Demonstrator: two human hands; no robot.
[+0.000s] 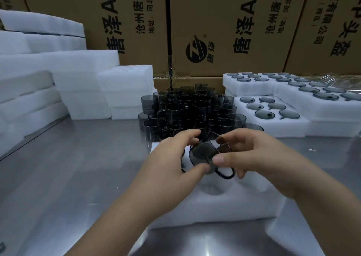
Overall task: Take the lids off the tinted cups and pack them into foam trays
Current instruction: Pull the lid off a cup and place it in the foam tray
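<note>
**Cup held between both hands, over the tray**

The tinted cup (pixel 203 154), tipped sideways with its handle low, hangs above the foam tray (pixel 224 207) on the table (pixel 78 168). The left hand (pixel 168 158) and right hand (pixel 254 154) pinch it from opposite sides, equally near.

1. The left hand (pixel 170 158) and the right hand (pixel 261 158) were both bare, skin showing from fingertips to wrists.
2. The left forearm (pixel 117 216) was uncovered along its whole visible length, down to the bottom edge of the view.
3. The right forearm (pixel 322 207) was likewise bare out to the right edge.
4. The right thumbnail (pixel 217 160) was cut short, with a rounded tip.
5. The fingers were slim, with faint creases at the knuckles; slight blur softened finer detail.
</note>
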